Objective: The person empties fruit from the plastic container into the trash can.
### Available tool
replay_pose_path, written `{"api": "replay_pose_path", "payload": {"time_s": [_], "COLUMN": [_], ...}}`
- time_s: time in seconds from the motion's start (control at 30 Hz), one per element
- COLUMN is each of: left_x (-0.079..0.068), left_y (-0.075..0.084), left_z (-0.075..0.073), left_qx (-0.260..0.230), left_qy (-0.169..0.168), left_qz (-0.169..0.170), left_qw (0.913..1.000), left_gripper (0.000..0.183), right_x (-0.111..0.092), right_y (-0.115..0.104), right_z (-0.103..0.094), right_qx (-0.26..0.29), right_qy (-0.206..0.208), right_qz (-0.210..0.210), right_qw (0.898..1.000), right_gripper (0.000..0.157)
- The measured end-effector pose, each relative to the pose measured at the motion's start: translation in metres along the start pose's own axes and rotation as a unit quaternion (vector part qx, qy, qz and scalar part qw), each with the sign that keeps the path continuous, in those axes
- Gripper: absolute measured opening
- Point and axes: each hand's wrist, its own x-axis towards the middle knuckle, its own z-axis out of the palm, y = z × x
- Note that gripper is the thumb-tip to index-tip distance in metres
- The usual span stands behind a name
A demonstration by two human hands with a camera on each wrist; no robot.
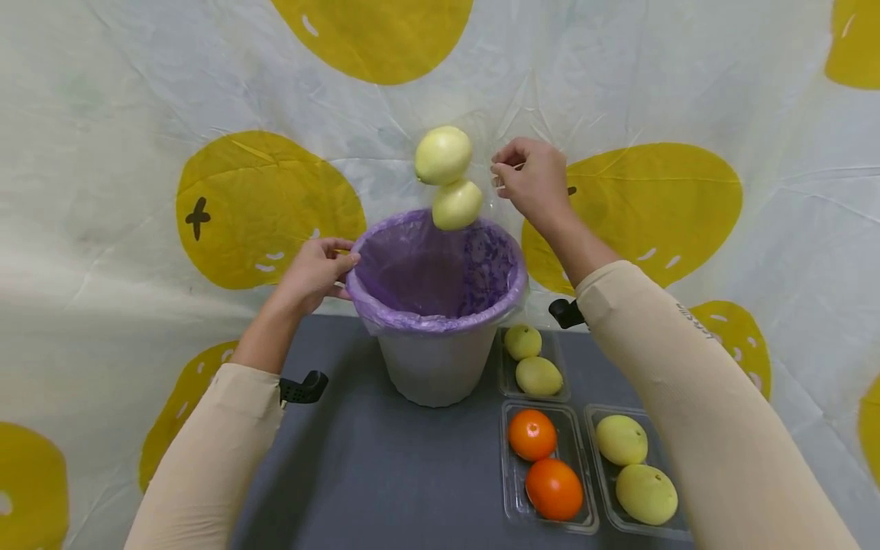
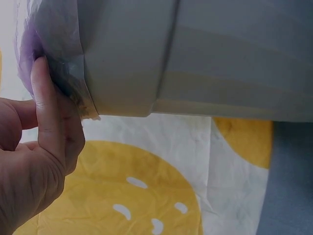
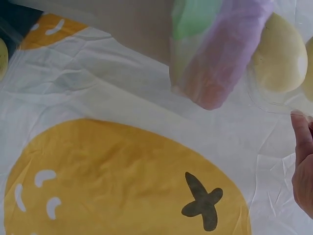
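A grey bin (image 1: 435, 367) lined with a purple plastic bag (image 1: 440, 325) stands in the middle of the table. My left hand (image 1: 315, 273) grips its bag-covered rim from the left, also seen close up in the left wrist view (image 2: 41, 132). To the right, above the bin, my right hand (image 1: 535, 179) pinches the edge of a clear plastic tray (image 3: 271, 108), which is tipped up and hard to make out in the head view. Two pale yellow fruits, an upper fruit (image 1: 443, 155) and a lower fruit (image 1: 457, 205), are over the bin's mouth; whether they still touch the tray cannot be told.
Right of the bin, on the dark grey table (image 1: 385, 473), sit clear trays: one with two yellow-green fruits (image 1: 539, 376), one with two orange fruits (image 1: 553, 489), and another with two yellow-green fruits (image 1: 646, 494). A white cloth (image 1: 103, 191) with yellow shapes hangs behind.
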Motion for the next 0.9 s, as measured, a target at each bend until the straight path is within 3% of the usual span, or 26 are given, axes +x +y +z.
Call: {"api": "replay_pose_path", "payload": {"time_s": [0.9], "left_x": [-0.0051], "left_y": [0.0017], "left_z": [0.0042], "left_qx": [0.002], "left_qy": [-0.002], "left_qz": [0.005], "left_qw": [1.0000], "left_gripper": [0.048], "right_x": [-0.0042], "right_y": [0.0050], "right_z": [0.0005], "right_qx": [0.006], "right_qy": [0.006], "right_qz": [-0.003], "right_qw": [1.000], "right_gripper": [0.017]}}
